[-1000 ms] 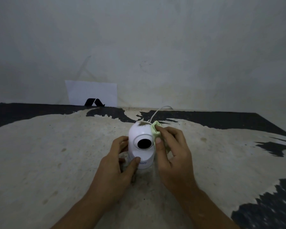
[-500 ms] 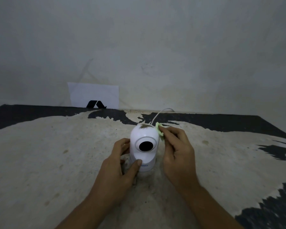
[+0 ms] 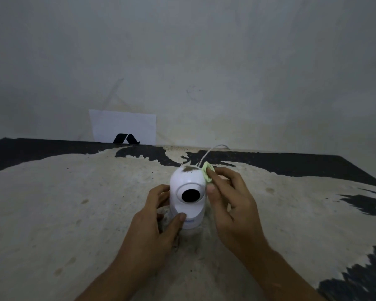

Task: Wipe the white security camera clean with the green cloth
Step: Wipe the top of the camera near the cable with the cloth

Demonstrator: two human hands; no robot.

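The white security camera (image 3: 188,187) stands upright on the table, its dark round lens facing me, with a brown smudge of dirt on its top. My left hand (image 3: 154,227) grips its base, thumb across the front and fingers round the left side. My right hand (image 3: 230,203) pinches a small wad of green cloth (image 3: 207,170) and presses it against the camera's upper right side. Most of the cloth is hidden under my fingers. A white cable (image 3: 211,152) runs from behind the camera toward the wall.
The table (image 3: 74,213) has a worn beige surface with black patches along the back and right. A white paper card (image 3: 123,129) with a black mark leans against the grey wall at the back left.
My right hand slid the cloth up and back along the camera's right side, then came slightly forward again. My left hand kept its hold on the base.
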